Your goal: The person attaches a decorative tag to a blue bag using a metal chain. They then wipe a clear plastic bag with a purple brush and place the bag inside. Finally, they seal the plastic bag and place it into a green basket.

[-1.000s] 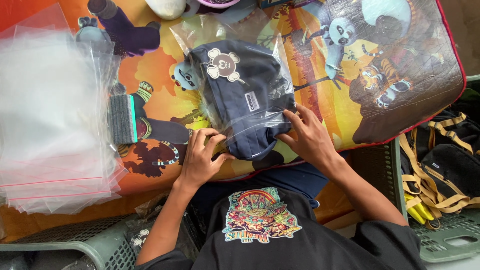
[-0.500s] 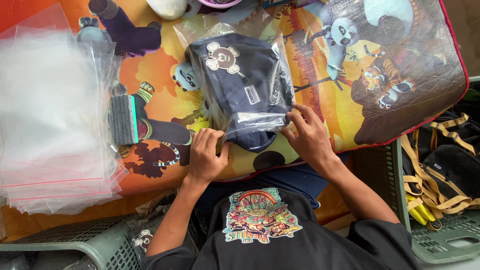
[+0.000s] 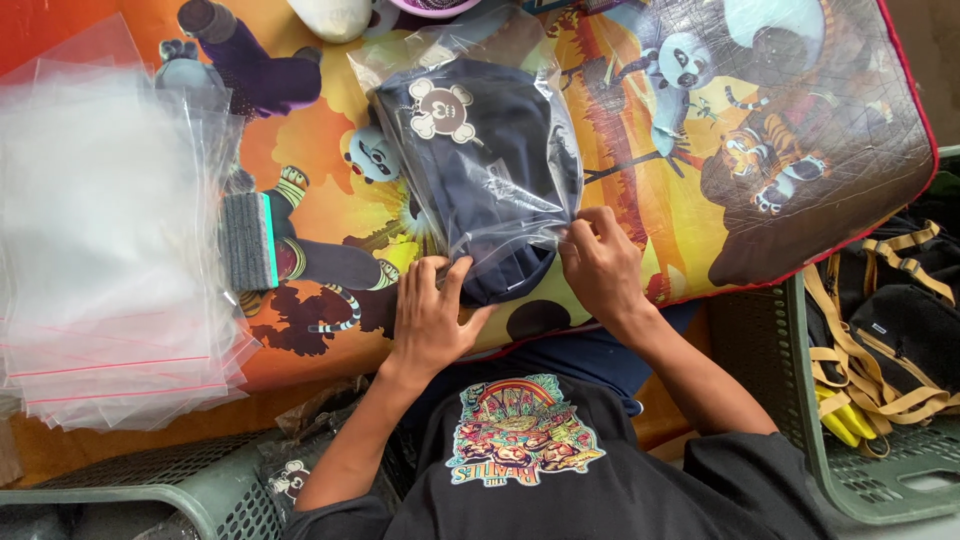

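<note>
A dark navy bag (image 3: 470,170) with a white cartoon patch lies partly inside a clear plastic bag (image 3: 520,60) on a colourful cartoon-printed mat (image 3: 640,150). My left hand (image 3: 430,320) presses flat on the near end of the navy bag, where it sticks out of the plastic. My right hand (image 3: 600,265) pinches the open edge of the plastic bag at the navy bag's right corner.
A stack of clear zip bags (image 3: 100,250) lies at the left, with a grey brush-like block (image 3: 248,240) beside it. A green crate (image 3: 860,440) at the right holds dark bags with tan straps. Another green crate (image 3: 150,495) sits at the lower left.
The navy bag has slid deeper into the plastic bag. Both hands have shifted along its near end, the left one now flat on the dark fabric.
</note>
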